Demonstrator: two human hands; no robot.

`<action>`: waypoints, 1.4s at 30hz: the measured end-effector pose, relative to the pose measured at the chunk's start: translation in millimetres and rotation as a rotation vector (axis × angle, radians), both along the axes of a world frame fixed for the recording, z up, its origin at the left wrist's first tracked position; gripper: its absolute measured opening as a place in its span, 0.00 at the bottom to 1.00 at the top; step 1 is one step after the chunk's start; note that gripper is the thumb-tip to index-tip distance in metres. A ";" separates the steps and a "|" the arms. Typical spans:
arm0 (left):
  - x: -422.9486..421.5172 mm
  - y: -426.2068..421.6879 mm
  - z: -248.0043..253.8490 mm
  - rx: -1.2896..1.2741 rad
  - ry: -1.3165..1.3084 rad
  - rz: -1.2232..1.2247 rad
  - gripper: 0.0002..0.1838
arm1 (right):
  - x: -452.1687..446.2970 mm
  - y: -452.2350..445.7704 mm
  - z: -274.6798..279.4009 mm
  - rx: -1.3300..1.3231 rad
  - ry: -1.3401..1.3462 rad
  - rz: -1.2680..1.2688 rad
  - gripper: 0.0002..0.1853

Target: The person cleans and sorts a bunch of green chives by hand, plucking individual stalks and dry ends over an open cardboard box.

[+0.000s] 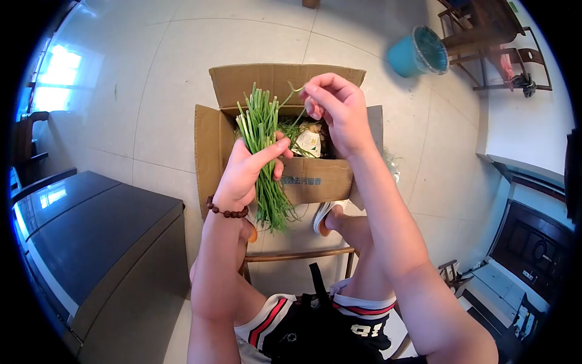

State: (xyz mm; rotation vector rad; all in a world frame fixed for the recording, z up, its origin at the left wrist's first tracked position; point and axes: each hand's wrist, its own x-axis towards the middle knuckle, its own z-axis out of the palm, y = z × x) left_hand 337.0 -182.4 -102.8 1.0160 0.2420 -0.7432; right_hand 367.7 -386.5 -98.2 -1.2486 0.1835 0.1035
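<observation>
My left hand [254, 164] is closed round a thick bunch of long green vegetable stalks [262, 130], their pale cut ends pointing away and their thin leafy ends hanging toward me. Just right of the cut ends, my right hand [336, 103] pinches the end of a single thin green stalk [295, 91] between thumb and fingertips. Both hands are above an open cardboard box [324, 176] with its flaps folded out. Inside the box lie loose green scraps [291, 130] and a crumpled white wrapper [308, 142], partly hidden by my hands.
The box stands on a tiled floor by my feet. A blue bucket [403, 56] stands beyond it at the upper right, near wooden furniture [485, 36]. To the left is a dark glossy cabinet [103, 242]. A wooden stool bar [300, 256] crosses between my legs.
</observation>
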 end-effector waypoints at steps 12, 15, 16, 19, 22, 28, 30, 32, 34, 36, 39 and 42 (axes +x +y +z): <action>2.3 2.1 -8.9 0.088 -0.014 0.007 0.09 | 10.2 -53.6 3.3 0.377 -0.164 -0.316 0.07; 4.4 7.4 -10.5 0.154 -0.007 0.015 0.08 | 10.0 -70.7 0.5 0.467 -0.178 -0.421 0.06; 5.0 8.1 -12.5 0.185 -0.009 0.062 0.08 | 9.5 -71.4 2.3 0.392 -0.168 -0.404 0.06; 8.9 8.8 -7.9 0.208 -0.020 0.136 0.09 | 6.0 -55.6 6.9 0.227 -0.105 -0.294 0.06; 10.1 4.5 -0.4 0.167 -0.101 0.224 0.11 | -1.0 -20.2 10.3 0.100 0.019 -0.089 0.06; 11.1 2.0 0.3 0.106 -0.181 0.299 0.13 | -12.1 23.8 4.6 -0.006 0.178 0.171 0.06; 11.8 2.2 -0.4 0.075 -0.177 0.327 0.13 | -12.9 28.2 4.4 -0.009 0.197 0.188 0.06; 12.2 4.1 -3.0 0.093 -0.172 0.324 0.13 | -13.6 31.8 4.1 -0.043 0.185 0.184 0.06; 12.5 5.6 -3.7 0.111 -0.166 0.319 0.12 | -14.2 33.6 4.6 -0.060 0.180 0.182 0.06; 12.3 7.1 -3.7 0.095 -0.180 0.352 0.12 | -14.2 35.0 5.9 -0.054 0.161 0.185 0.06; 13.3 8.9 -1.0 0.076 -0.171 0.379 0.12 | -13.8 32.2 3.9 -0.109 0.083 0.224 0.06; 12.8 9.3 0.8 0.067 -0.181 0.382 0.12 | -14.0 25.0 2.3 -0.166 0.092 0.323 0.06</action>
